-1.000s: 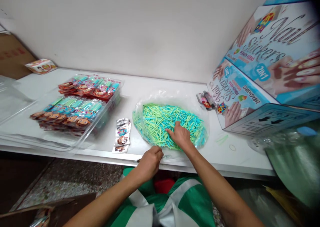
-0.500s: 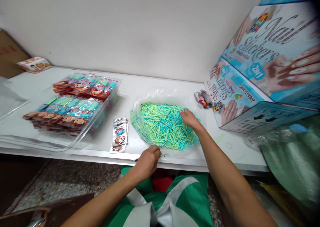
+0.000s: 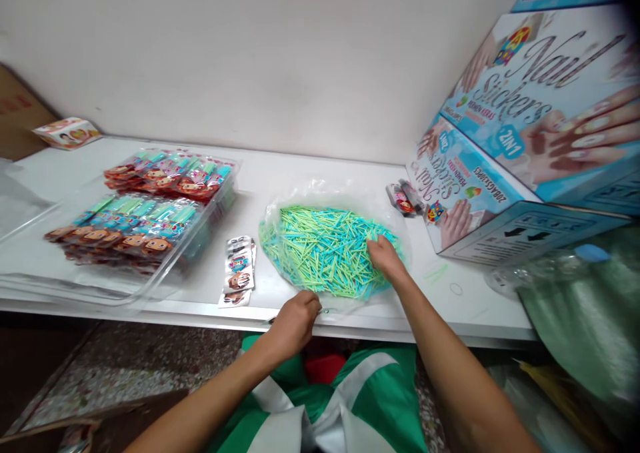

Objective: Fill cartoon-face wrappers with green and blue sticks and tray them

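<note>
A clear plastic bag [image 3: 345, 188] lies spread on the table, heaped with thin green and blue sticks [image 3: 325, 250]. My right hand [image 3: 386, 258] is at the right part of the heap, its fingers curled closed against the sticks; whatever they grip is hidden. At the table's front edge, below the bag, my left hand [image 3: 296, 318] is closed. A small slim item shows at both sides of that fist, too little of it to name. Left of the bag lie a few printed white sachets [image 3: 239, 266], overlapping.
On the left, a clear plastic tray [image 3: 165, 273] holds stacks of filled packets [image 3: 135, 230]. Large Nail Stickers cartons [image 3: 550, 100] stand at the right, with small dark packets [image 3: 401, 198] beside them. A plastic bottle [image 3: 545, 273] lies at the right edge.
My right hand has moved a little down and right over the sticks. The left hand stays at the table edge. The view has shifted slightly.
</note>
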Tool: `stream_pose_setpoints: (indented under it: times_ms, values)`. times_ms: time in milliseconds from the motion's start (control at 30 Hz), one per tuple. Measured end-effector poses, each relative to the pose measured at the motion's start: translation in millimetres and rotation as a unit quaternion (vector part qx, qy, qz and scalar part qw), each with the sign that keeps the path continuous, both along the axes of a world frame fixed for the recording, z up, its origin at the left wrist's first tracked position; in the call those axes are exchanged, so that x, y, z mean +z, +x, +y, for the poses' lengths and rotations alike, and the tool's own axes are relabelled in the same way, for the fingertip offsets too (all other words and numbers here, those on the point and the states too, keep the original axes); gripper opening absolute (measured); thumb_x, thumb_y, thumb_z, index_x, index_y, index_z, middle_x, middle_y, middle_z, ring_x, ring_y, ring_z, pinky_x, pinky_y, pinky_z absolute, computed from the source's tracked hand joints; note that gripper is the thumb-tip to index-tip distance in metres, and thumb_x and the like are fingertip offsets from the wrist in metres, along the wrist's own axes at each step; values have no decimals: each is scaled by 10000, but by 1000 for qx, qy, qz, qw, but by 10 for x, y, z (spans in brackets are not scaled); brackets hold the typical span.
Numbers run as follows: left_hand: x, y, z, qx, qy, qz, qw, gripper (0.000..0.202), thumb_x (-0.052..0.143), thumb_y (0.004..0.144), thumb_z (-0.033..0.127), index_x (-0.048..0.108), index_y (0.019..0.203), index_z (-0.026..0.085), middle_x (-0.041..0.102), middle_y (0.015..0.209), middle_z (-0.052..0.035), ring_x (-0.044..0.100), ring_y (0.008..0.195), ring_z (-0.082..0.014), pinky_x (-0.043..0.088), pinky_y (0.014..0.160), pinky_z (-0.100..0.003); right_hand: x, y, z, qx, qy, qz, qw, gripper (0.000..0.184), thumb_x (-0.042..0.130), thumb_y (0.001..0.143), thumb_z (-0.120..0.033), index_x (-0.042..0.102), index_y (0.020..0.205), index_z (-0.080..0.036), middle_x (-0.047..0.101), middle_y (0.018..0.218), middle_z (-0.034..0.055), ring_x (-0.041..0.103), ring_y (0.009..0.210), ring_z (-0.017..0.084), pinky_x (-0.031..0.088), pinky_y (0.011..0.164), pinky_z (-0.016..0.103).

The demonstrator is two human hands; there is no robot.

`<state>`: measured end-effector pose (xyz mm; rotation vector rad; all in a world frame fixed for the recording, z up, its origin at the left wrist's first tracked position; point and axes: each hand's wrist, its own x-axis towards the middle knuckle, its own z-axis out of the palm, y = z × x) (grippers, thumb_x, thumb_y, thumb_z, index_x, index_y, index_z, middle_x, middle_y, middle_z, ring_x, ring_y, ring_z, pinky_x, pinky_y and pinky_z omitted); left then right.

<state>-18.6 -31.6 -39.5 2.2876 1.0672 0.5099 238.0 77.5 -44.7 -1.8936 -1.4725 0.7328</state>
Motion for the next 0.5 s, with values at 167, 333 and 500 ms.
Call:
stream_pose_setpoints:
  times_ms: [167, 333, 500]
  values:
    - [-18, 5, 5, -1, 6, -5, 1000, 245, 381, 820, 80, 605, 877, 162, 568, 904, -91, 547, 878, -182, 448, 779, -276, -118, -149, -161, 0, -3, -92, 996, 320, 530, 743, -393, 362, 529, -223, 396, 506, -17, 420, 543, 157, 289, 540, 270]
    - [-9, -5, -4, -4, 6, -3, 1000, 258, 366, 823, 73, 601, 886, 159, 569, 914, -96, 543, 878, -183, 446, 775, -278, 19, -193, -143, -23, 27, -129, 991, 241, 471, 769, -356, 446, 586, -202, 474, 554, -2, 436, 572, 152, 295, 550, 258]
    - [-2, -15, -6, -11, 3, 2, 1000, 267, 347, 837, 74, 594, 901, 150, 571, 916, -100, 538, 868, -184, 445, 770, -285, 369, 532, -190, -140, 100, -138, 975, 312, 372, 819, -424, 538, 743, -171, 541, 628, 25, 473, 612, 161, 334, 548, 257]
